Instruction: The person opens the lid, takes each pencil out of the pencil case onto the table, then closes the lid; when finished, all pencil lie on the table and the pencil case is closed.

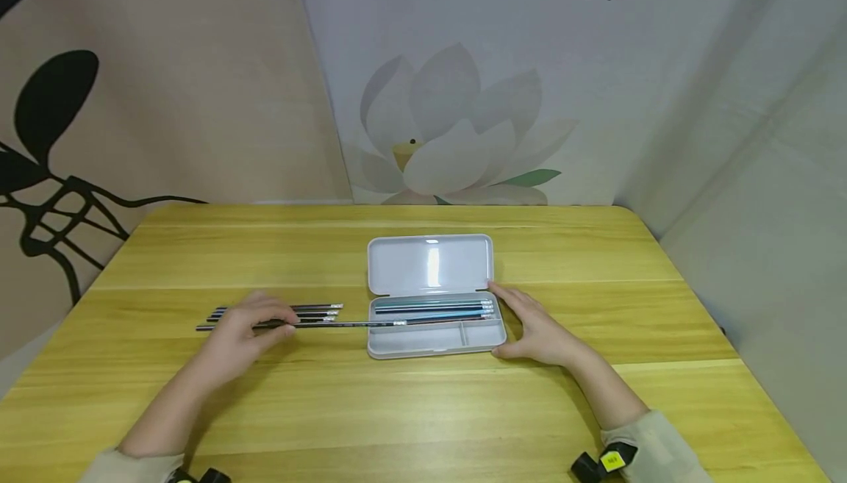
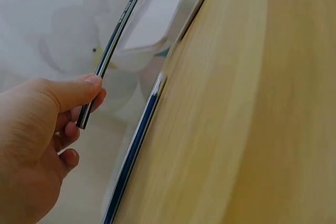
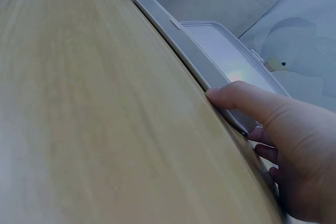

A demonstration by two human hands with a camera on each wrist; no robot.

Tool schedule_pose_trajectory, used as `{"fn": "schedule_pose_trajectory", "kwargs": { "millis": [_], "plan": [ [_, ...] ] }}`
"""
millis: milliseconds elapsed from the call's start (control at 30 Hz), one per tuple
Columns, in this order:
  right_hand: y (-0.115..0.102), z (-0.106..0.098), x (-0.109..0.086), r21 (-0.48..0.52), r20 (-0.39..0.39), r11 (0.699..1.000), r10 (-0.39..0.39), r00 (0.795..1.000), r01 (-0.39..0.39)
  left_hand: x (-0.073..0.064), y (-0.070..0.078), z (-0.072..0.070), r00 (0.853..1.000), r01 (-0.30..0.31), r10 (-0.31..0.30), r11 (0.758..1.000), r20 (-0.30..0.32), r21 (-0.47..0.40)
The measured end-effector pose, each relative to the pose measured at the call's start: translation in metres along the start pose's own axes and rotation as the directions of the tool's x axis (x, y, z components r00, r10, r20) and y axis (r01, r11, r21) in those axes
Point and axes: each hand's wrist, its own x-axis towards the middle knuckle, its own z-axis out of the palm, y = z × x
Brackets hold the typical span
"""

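Observation:
My left hand point(image 1: 241, 332) pinches a dark pencil point(image 1: 347, 324) between thumb and fingers near one end. The pencil's eraser end reaches rightward over the open pencil case point(image 1: 404, 351); in the left wrist view the pencil point(image 2: 118, 38) is held above the table. Inside the white case lie several pencils point(image 1: 433, 309) in the long rear compartment, erasers to the right. My right hand point(image 1: 539, 328) grips the case's right end, thumb at the front corner and fingers toward the back. In the right wrist view the thumb presses the case's front wall point(image 3: 178, 45).
Several more dark pencils point(image 1: 320, 313) lie side by side on the table under and beyond my left hand. The case's lid point(image 1: 404, 266) is folded back. Small divided compartments point(image 1: 483, 334) sit at its front right. A printed curtain point(image 1: 463, 12) hangs behind the wooden table point(image 1: 423, 417).

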Motion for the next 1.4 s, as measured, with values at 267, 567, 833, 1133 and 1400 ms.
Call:
{"fn": "schedule_pose_trajectory", "kwargs": {
  "millis": [267,567,833,1133,1400],
  "plan": [
    [0.001,0.001,0.000,-0.003,0.000,1.000,0.008,1.000,-0.008,-0.021,-0.011,-0.020,0.995,0.092,-0.091,0.996,-0.029,0.014],
    [-0.002,0.000,-0.001,-0.002,0.002,1.000,0.010,1.000,-0.010,-0.037,-0.032,-0.038,0.990,0.138,-0.136,0.990,-0.043,0.042],
    [-0.002,0.000,0.000,-0.007,0.000,1.000,0.011,1.000,-0.011,-0.045,-0.047,-0.050,0.984,0.172,-0.166,0.980,-0.061,0.098],
    [-0.003,-0.001,0.000,-0.006,0.002,1.000,0.014,1.000,-0.014,-0.046,-0.059,-0.054,0.972,0.233,-0.224,0.960,-0.073,0.154],
    [-0.003,-0.001,0.000,-0.004,0.007,1.000,0.015,1.000,-0.014,-0.046,-0.064,-0.056,0.957,0.289,-0.281,0.940,-0.067,0.183]
  ]
}}
